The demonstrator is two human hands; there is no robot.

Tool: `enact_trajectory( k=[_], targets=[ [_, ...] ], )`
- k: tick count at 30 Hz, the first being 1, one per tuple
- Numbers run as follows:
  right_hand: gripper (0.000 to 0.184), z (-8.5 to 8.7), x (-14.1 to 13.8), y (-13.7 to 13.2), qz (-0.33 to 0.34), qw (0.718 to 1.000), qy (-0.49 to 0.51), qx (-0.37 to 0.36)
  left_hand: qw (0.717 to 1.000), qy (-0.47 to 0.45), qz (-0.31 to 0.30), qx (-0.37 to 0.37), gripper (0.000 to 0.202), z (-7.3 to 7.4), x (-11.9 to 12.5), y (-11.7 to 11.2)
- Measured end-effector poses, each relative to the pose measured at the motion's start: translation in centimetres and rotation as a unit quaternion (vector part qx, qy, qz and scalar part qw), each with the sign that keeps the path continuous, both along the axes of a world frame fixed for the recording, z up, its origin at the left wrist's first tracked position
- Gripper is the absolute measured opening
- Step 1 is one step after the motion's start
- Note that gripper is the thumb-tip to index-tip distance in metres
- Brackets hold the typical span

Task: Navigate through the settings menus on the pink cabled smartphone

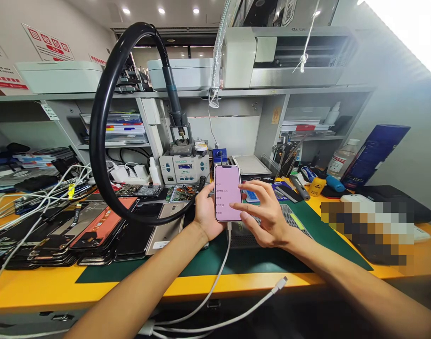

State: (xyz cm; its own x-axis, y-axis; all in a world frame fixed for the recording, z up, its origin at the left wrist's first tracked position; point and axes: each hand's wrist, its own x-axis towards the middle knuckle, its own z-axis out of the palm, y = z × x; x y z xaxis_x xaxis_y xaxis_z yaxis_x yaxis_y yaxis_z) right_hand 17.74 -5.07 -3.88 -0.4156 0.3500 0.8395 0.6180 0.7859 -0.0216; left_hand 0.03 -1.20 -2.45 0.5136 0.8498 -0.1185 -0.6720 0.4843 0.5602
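A smartphone (223, 188) with a lit pinkish screen and a menu list stands upright in my left hand (205, 214), which is wrapped round its left side and back. A white charging cable (229, 235) is plugged into the phone's bottom edge. My right hand (266, 219) is over the right side of the phone, fingers spread, with one fingertip at the screen near the lower list lines. Nothing is held in that hand. Behind it lies a dark perforated pad (296, 223) on the green mat (272, 263).
Left lie stacked phone screens and parts (95, 230) beneath a thick black hose (97, 117). A soldering station (184, 168) stands behind. On the right are a yellow bottle (317, 186), a clear bottle (342, 157) and a blurred patch. A loose white cable (264, 301) crosses the table's front edge.
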Motion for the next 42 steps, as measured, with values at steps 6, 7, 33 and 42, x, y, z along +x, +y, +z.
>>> enact_trajectory(
  k=[6,7,33,42],
  targets=[
    [0.029,-0.15,0.08,0.01,-0.004,1.0,-0.009,-0.005,1.0,-0.003,-0.018,0.018,0.057,-0.44,-0.06,0.23],
    [0.029,-0.19,0.1,0.03,-0.003,1.0,-0.01,-0.004,0.999,-0.006,-0.022,0.023,0.057,-0.49,-0.05,0.24],
    [0.026,-0.05,-0.08,0.41,-0.049,0.998,0.02,0.031,1.0,0.014,-0.018,0.018,0.058,0.1,-0.11,-0.03],
    [0.027,-0.19,-0.02,0.52,-0.053,0.998,0.033,0.028,1.0,0.004,-0.016,0.006,0.053,-0.57,-0.05,0.35]
  ],
)
